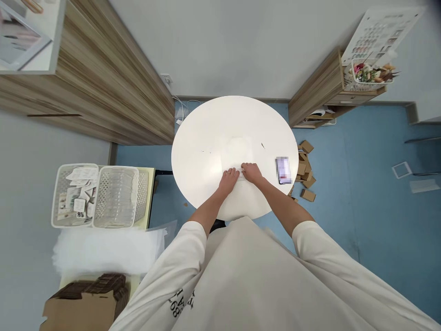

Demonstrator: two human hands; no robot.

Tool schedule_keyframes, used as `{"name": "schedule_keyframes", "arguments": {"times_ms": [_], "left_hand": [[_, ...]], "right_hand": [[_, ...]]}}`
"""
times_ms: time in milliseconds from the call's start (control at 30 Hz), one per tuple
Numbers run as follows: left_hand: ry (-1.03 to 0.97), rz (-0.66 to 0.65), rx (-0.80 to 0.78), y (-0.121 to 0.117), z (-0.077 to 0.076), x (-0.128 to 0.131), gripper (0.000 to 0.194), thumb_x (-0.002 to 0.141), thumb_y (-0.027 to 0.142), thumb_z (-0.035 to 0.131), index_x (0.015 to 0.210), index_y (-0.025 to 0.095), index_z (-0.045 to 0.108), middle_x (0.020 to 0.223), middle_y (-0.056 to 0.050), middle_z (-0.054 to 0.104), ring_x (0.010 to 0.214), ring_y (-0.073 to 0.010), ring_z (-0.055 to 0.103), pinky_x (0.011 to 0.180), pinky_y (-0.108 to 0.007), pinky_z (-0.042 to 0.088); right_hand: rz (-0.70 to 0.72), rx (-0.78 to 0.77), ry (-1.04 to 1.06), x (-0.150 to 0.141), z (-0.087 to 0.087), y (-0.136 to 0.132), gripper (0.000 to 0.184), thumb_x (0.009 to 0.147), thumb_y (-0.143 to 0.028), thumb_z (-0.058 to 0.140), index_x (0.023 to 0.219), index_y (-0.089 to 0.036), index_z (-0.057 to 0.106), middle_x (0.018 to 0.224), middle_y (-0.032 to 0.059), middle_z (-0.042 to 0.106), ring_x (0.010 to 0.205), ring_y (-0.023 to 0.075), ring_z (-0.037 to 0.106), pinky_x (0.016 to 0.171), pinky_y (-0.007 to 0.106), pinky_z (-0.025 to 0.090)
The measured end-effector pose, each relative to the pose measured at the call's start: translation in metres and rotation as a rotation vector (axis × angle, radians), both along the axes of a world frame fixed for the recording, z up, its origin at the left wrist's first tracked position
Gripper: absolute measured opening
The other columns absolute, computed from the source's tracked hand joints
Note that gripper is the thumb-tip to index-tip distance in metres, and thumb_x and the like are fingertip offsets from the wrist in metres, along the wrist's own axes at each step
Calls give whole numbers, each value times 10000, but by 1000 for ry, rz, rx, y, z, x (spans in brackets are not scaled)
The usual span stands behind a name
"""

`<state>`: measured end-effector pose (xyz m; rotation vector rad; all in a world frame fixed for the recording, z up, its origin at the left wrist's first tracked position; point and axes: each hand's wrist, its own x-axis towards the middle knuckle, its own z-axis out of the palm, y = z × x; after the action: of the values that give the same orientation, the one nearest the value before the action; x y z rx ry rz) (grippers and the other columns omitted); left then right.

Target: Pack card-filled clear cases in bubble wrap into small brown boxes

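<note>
My left hand [229, 180] rests near the front of the round white table [196, 133], its fingers curled down, with a ring on one finger. Close beside it, my right hand [251, 173] has its fingers bent and pressed together. Between the fingertips of both hands lies a small, thin, whitish piece [240, 174], partly see-through. Its kind is hard to make out against the white top, and the fingers cover part of it. A phone [283, 170] with a lit screen lies on the table to the right of my right hand.
Left of me, a side table holds a basket of papers [77, 195], a basket of clear plastic pieces [115, 197], white sheets [106, 250] and folded cardboard [82, 303]. Small brown boxes [305, 170] lie on the floor at right. Wooden cabinets [131, 78] stand behind.
</note>
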<state>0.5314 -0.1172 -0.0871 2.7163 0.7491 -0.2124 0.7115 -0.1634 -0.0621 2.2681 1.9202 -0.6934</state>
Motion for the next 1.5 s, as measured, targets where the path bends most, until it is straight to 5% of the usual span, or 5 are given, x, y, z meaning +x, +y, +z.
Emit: {"name": "schedule_keyframes", "arguments": {"times_ms": [167, 733, 1000, 1300, 1500], "left_hand": [[-13, -6, -40, 6, 4, -1, 574, 814, 62, 512, 1370, 195, 462, 1481, -164, 483, 1330, -304, 482, 1071, -456, 362], [53, -2, -278, -34, 42, -79, 414, 846, 286, 605, 1248, 232, 526, 1284, -93, 621, 1198, -261, 585, 1121, -431, 319], [70, 24, -304, -16, 40, -91, 427, 969, 440, 450, 1325, 224, 549, 1492, -101, 516, 1400, -252, 446, 1207, -475, 217], [129, 194, -398, 21, 33, -73, 529, 1029, 579, 258, 1158, 247, 648, 1181, -53, 701, 1039, -221, 667, 891, -333, 472], [152, 262, -267, 31, 25, -57, 472, 1058, 450, 260, 1060, 203, 662, 1142, -104, 673, 1073, -251, 643, 955, -392, 444]], "right_hand": [[126, 245, -76, -10, 7, -36, 363, 927, -86, 431, 1224, -181, 618, 1404, 156, 547, 1310, 314, 423, 1092, 481, 254], [295, -5, 129, -84, 21, -87, 316, 911, -146, 487, 1200, -190, 606, 1222, 134, 611, 1143, 291, 539, 1032, 418, 331], [334, -84, 152, -73, 31, -67, 274, 1016, -254, 443, 1237, -194, 594, 1204, 116, 642, 1057, 246, 628, 944, 358, 383], [163, -118, 107, -66, 31, -31, 383, 1068, -300, 306, 1358, -215, 541, 1140, 110, 688, 1010, 247, 641, 866, 355, 405], [74, -160, 74, -61, 15, -8, 402, 1066, -325, 288, 1355, -228, 549, 1194, 131, 653, 1053, 267, 608, 908, 387, 405]]}}
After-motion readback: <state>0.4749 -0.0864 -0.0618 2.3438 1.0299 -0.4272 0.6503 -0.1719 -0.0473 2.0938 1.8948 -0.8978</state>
